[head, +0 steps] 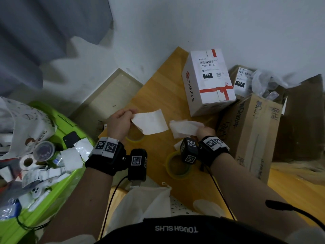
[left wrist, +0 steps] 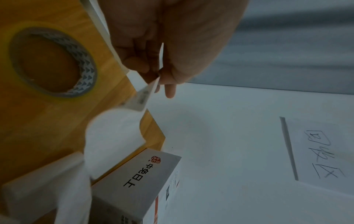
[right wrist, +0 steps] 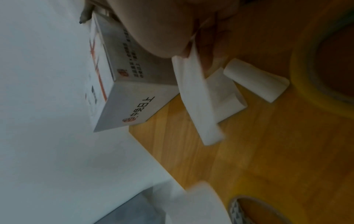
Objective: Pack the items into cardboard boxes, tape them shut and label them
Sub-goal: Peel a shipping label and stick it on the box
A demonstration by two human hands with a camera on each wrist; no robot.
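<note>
My left hand (head: 130,115) pinches the corner of a white label sheet (head: 150,123) above the wooden table (head: 158,95). In the left wrist view the thumb and fingers of that hand (left wrist: 159,75) hold the label (left wrist: 142,98) by its edge. My right hand (head: 199,129) grips a crumpled white backing paper (head: 183,129); the right wrist view shows this hand (right wrist: 195,50) holding it as a hanging strip (right wrist: 199,104). A taped white box with a red ribbon print (head: 207,80) stands behind, bearing a shipping label. A smaller labelled box (head: 242,80) sits to its right.
Two tape rolls (head: 134,138) (head: 177,166) lie on the table under my wrists. Curled paper scraps (right wrist: 254,81) lie near the white box (right wrist: 134,100). Brown cardboard boxes (head: 251,134) stand at the right. A green bin (head: 70,124) full of clutter is at the left.
</note>
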